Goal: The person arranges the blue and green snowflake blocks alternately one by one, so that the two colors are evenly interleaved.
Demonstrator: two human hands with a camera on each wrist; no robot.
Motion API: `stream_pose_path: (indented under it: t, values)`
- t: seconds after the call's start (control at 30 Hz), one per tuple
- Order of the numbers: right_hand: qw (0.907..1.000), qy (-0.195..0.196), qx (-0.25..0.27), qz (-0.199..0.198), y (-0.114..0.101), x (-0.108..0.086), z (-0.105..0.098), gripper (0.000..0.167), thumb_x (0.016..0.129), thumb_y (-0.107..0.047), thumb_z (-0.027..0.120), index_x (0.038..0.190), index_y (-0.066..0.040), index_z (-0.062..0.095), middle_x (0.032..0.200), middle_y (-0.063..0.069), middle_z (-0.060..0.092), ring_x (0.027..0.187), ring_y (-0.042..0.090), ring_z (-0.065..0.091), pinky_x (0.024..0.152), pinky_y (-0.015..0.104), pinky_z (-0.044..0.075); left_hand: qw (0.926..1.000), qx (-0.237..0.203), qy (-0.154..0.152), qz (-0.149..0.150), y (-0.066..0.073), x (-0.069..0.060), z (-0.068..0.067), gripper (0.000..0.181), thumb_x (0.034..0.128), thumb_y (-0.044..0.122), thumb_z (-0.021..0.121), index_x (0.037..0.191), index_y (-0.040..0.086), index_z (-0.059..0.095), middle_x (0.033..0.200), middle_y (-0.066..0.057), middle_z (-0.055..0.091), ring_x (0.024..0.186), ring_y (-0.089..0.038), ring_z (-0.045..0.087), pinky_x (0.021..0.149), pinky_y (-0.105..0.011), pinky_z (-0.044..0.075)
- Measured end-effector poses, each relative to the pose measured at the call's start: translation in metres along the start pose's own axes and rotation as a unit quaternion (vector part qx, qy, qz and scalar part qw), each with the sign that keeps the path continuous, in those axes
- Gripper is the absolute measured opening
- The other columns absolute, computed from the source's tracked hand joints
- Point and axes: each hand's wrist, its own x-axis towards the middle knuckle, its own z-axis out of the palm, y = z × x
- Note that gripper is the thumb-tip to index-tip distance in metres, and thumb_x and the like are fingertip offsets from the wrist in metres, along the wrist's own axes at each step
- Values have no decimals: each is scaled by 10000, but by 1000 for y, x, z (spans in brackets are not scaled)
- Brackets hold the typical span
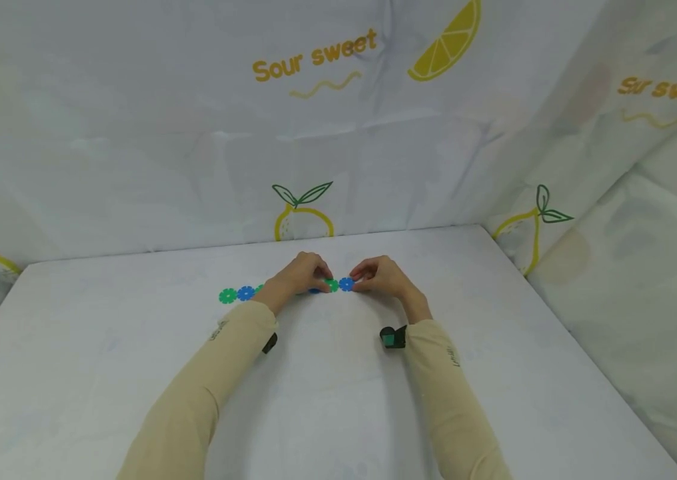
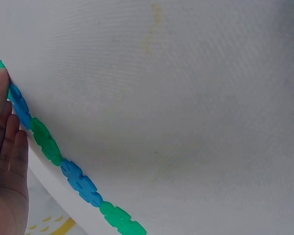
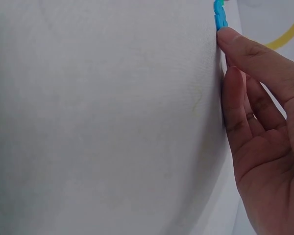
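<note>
A row of flat, notched snowflake discs in alternating green and blue lies along the far part of the table. My left hand (image 1: 301,273) pinches a green disc (image 1: 332,285) near the row's right end between thumb and fingers. At that end, my right hand (image 1: 383,277) pinches a blue disc (image 1: 346,285) by its right edge. These two discs sit edge to edge; whether they are locked together I cannot tell. In the left wrist view, further green discs (image 2: 45,141) and blue discs (image 2: 81,182) run joined in a line. The left hand hides the row's middle in the head view.
The white tabletop (image 1: 332,400) stretches out around the row. Behind it hangs a white cloth (image 1: 194,180) printed with lemons, and more cloth (image 1: 644,267) hangs at the right. A dark wrist camera (image 1: 392,337) sits at the right sleeve.
</note>
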Motion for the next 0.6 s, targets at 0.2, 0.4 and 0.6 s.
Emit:
stream_pose_path:
  t: [0.2, 0.4, 0.6]
  values:
    - [10000, -35, -53, -2, 0, 1, 1, 248, 792, -58, 779, 1007, 37, 701, 984, 162, 707, 832, 239, 629, 733, 231, 479, 9992, 331, -205, -82, 5, -1, -3, 229, 839, 133, 750, 1049, 46, 722, 1045, -60, 661, 986, -197, 551, 934, -343, 448]
    - [9997, -115, -138, 143, 1, 4, 3, 247, 800, -60, 772, 1020, 21, 697, 996, 138, 706, 835, 203, 630, 749, 241, 486, 9964, 805, -255, -104, 5, -1, 0, 256, 844, 177, 750, 1069, 58, 722, 1092, -60, 667, 1064, -205, 575, 971, -356, 445]
    - [9995, -154, -200, 185, 4, 4, 4, 256, 799, -48, 769, 1035, 16, 691, 1003, 129, 705, 819, 173, 611, 752, 248, 482, 9967, 794, 8, 156, -2, -6, 5, 309, 823, 199, 769, 1093, 57, 717, 1081, -59, 673, 1042, -204, 597, 945, -334, 462]
